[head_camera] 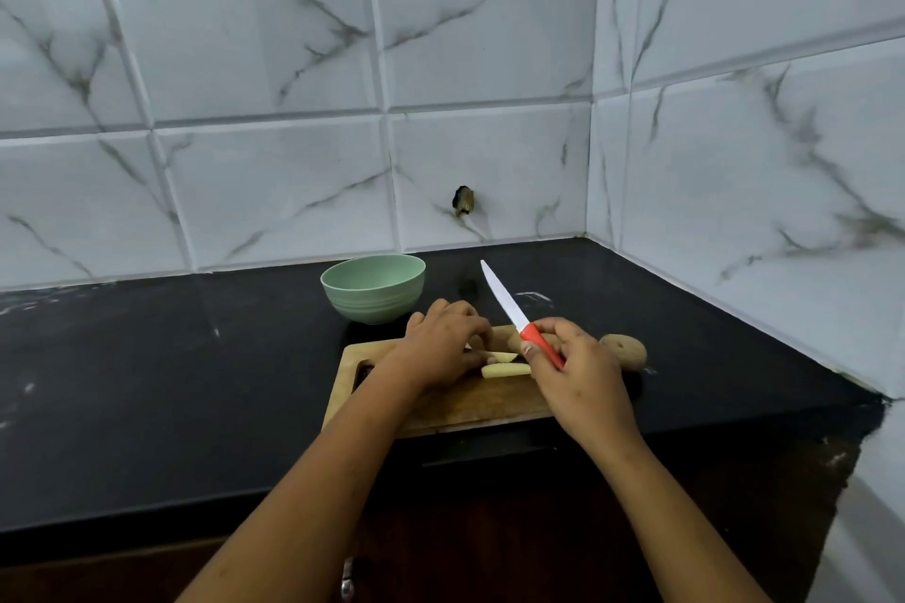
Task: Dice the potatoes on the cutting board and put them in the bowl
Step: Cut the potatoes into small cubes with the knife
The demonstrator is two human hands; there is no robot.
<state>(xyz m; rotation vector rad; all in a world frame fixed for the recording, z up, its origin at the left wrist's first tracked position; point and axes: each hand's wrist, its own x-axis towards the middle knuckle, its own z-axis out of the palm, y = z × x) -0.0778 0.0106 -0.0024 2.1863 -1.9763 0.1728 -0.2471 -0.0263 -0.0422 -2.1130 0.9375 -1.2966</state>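
Observation:
A wooden cutting board (460, 406) lies on the black counter. Pale potato strips (504, 370) lie across its middle. My left hand (443, 343) rests over the strips with curled fingers holding their left ends. My right hand (578, 377) grips a knife (509, 306) by its red handle, white blade pointing up and away, lifted above the board. A whole unpeeled potato (627, 349) sits at the board's right edge, partly behind my right hand. A light green bowl (373, 287) stands just behind the board; its inside is not visible.
The black counter (171, 382) stretches wide to the left. Marble-patterned tiled walls (489, 113) close the back and the right side, forming a corner behind the knife. The counter's front edge runs below the board, with dark cabinet fronts under it.

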